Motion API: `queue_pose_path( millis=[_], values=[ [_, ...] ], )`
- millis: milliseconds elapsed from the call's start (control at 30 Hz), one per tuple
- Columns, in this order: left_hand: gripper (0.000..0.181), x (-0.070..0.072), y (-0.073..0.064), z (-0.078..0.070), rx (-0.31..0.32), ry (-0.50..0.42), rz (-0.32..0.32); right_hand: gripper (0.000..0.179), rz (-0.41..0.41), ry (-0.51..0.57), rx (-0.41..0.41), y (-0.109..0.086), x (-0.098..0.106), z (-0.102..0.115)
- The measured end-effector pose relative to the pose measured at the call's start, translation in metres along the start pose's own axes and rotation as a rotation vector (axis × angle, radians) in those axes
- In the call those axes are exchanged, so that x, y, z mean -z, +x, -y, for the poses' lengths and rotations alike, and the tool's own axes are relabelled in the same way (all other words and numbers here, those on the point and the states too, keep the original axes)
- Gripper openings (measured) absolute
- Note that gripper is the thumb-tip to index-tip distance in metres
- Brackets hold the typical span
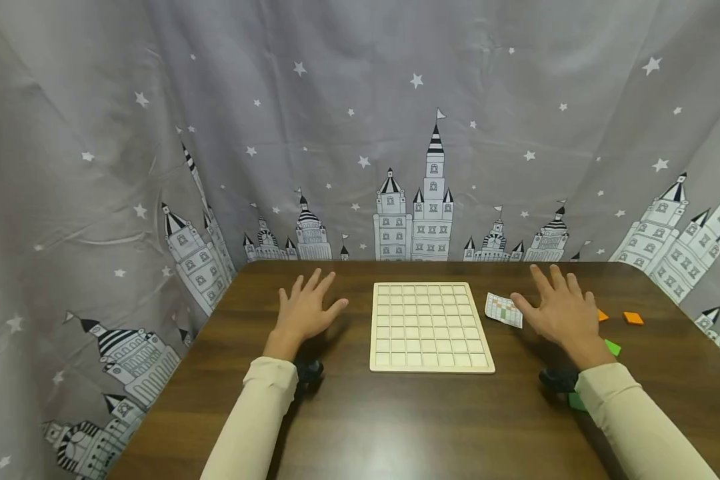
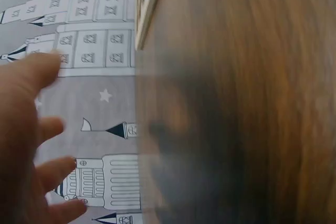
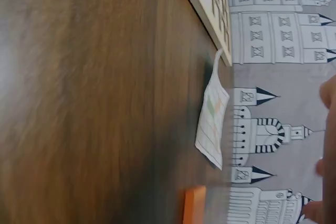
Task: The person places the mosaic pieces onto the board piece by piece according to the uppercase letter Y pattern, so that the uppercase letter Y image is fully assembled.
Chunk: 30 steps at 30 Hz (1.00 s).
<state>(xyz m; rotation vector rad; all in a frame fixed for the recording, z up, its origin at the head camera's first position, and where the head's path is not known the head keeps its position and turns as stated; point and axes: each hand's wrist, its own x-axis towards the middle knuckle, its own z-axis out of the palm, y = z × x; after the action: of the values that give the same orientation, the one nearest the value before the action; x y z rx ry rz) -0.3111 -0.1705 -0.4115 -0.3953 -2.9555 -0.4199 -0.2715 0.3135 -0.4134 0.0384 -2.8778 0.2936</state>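
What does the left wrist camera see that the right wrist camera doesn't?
Only the left wrist view shows the left hand. Only the right wrist view shows the right hand, a small paper with coloured squares and an orange piece. Both show part of the pale grid board, the brown table and the grey castle curtain.

one gridded board (image 1: 427,328), one printed paper (image 1: 504,311), two orange pieces (image 1: 633,319), two green pieces (image 1: 613,347)

Left hand (image 1: 305,313) and right hand (image 1: 563,313) hover, fingers (image 1: 313,280) spread. Sleeved arms (image 1: 253,413) reach forward, well apart.
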Motion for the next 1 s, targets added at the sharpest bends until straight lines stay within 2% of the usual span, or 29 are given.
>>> queue_pose_path(
  millis=[100, 200, 433, 600, 700, 833, 1000],
  values=[
    [0.069, -0.001, -0.001, -0.001, -0.067, -0.067, 0.056, 0.088, 0.014, -0.005, 0.005, -0.008, 0.006, -0.006],
    [0.065, -0.003, -0.002, -0.005, -0.136, -0.125, 0.130, 0.086, 0.040, -0.022, 0.016, -0.024, 0.012, -0.015],
    [0.069, -0.011, -0.003, -0.020, -0.281, -0.204, 0.235, 0.077, 0.143, -0.011, 0.057, -0.083, 0.019, -0.032],
    [0.074, -0.017, -0.002, -0.030, -0.399, -0.244, 0.290, 0.063, 0.168, 0.033, 0.104, -0.119, 0.019, -0.032],
    [0.078, -0.019, -0.002, -0.033, -0.408, -0.203, 0.298, 0.056, 0.162, 0.044, 0.143, -0.132, 0.016, -0.030],
    [0.078, -0.021, -0.003, -0.034, -0.379, -0.139, 0.331, 0.046, 0.123, 0.049, 0.193, -0.139, 0.013, -0.028],
    [0.079, -0.027, -0.003, -0.036, -0.369, -0.138, 0.361, 0.033, 0.084, 0.037, 0.250, -0.141, 0.013, -0.028]
  ],
)
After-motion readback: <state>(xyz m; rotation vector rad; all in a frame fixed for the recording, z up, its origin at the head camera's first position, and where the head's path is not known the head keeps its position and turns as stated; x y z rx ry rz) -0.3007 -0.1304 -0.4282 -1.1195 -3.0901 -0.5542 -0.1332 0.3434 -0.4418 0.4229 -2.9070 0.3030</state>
